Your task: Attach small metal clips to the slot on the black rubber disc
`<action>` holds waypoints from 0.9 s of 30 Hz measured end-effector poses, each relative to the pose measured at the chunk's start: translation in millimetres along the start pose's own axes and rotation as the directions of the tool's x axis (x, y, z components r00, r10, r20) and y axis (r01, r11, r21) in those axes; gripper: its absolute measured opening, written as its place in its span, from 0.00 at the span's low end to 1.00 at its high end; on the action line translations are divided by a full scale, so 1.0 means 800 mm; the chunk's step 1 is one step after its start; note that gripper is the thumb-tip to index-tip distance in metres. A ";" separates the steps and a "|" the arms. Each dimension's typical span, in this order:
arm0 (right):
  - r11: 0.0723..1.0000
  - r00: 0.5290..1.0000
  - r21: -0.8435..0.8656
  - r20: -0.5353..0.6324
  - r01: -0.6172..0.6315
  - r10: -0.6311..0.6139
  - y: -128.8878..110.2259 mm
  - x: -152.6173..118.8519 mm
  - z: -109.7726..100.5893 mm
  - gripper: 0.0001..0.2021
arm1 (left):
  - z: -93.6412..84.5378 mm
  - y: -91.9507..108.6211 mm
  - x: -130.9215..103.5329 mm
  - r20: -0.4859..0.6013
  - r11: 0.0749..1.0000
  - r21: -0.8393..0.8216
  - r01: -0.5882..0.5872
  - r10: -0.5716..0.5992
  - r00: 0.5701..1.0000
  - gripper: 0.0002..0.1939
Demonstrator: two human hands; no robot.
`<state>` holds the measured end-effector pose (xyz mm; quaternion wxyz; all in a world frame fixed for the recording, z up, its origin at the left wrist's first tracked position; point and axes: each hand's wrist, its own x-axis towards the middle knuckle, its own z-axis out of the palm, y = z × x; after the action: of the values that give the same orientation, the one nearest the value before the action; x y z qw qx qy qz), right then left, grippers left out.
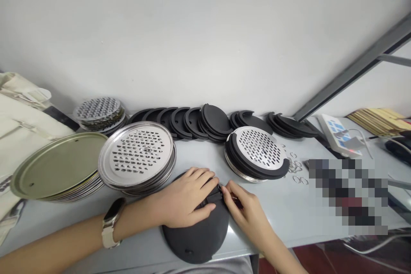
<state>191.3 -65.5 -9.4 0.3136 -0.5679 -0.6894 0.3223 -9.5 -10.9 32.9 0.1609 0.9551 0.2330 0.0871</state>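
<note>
A round black disc (201, 237) lies at the table's front edge, with a small hole near its lower rim. My left hand (188, 199) rests across the disc, fingers stretched out and pressing it down. At the disc's upper right edge my right hand (245, 209) pinches thumb and forefinger together beside a small loop-like bit; what sits between them is mostly hidden. Loose metal rings (297, 180) are scattered on the table to the right. Just beyond my right hand stands a stack (257, 150) of perforated metal grater plates with black rims.
Behind my left forearm are stacked silver grater plates (138, 154) and olive-green trays (61, 162). Black discs (218, 120) line the wall. More grater plates (98, 109) stand at the back left. A white power strip (340, 135) and wooden boards (379, 120) lie right.
</note>
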 end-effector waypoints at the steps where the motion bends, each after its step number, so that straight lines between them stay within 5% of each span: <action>1: 1.000 1.000 -0.024 0.004 0.006 -0.006 -0.001 0.000 0.000 0.15 | 0.000 0.000 0.000 -0.008 1.000 0.000 -0.001 0.001 1.000 0.23; 27: 0.992 0.999 -0.115 0.020 0.048 -0.046 -0.005 0.007 0.000 0.15 | 0.010 -0.002 -0.005 -0.014 0.990 0.139 -0.031 0.033 0.999 0.28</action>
<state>188.1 -60.9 -5.7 0.2820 -0.5659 -0.7227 0.2794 -12.0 -13.6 24.7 0.0906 0.9669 0.2245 0.0810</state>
